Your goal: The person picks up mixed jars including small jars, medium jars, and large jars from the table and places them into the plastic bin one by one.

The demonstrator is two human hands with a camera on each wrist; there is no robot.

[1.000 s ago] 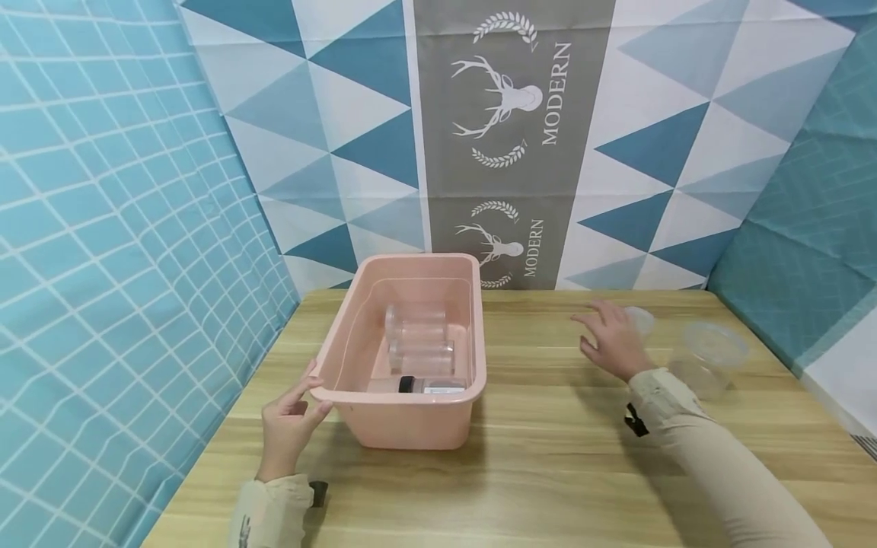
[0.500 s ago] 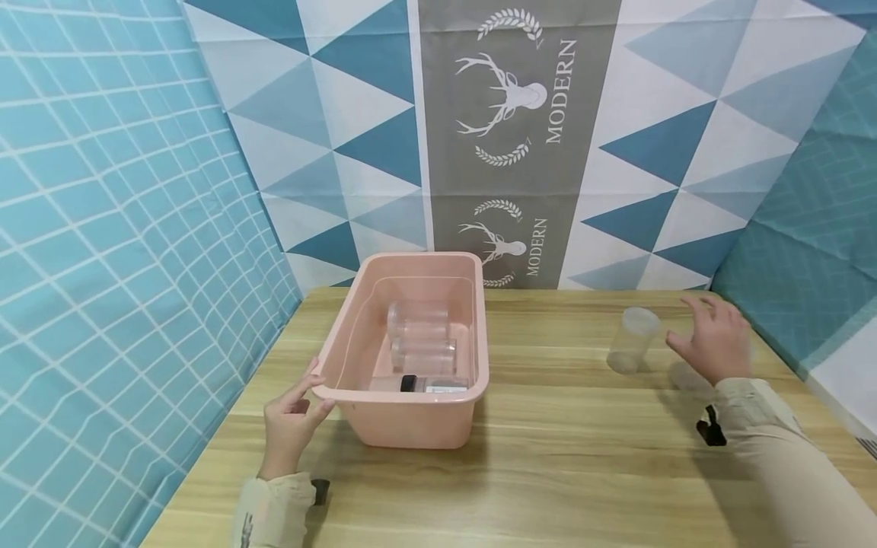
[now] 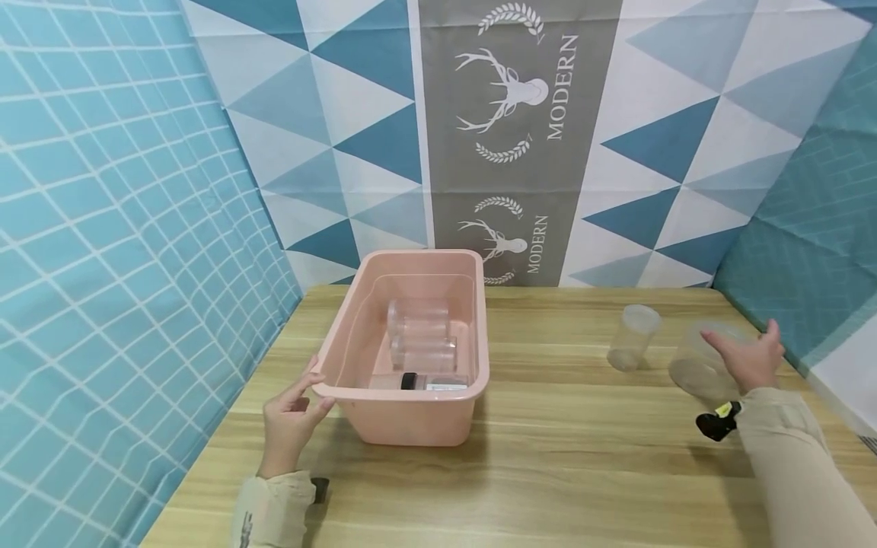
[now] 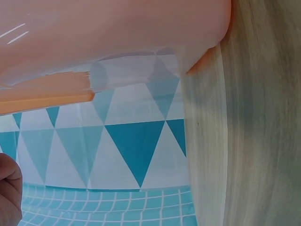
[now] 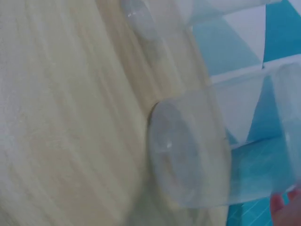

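Left hand (image 3: 286, 434) pinches pink tub (image 3: 411, 422) at near-left corner; right hand (image 3: 754, 361) spread beside large clear container (image 3: 693, 361), contact unclear; best gripped evenly, squeezed lightly

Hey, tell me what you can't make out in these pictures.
Head view: any writing on the white label, too small; the underside of what bears it, hidden by the pink bin.
Head view: whether the right hand touches the wider clear container; they overlap.
Left wrist view: most of the left hand, cut off by the left edge.
Right wrist view: part of the narrower clear container, cut off by the top edge.
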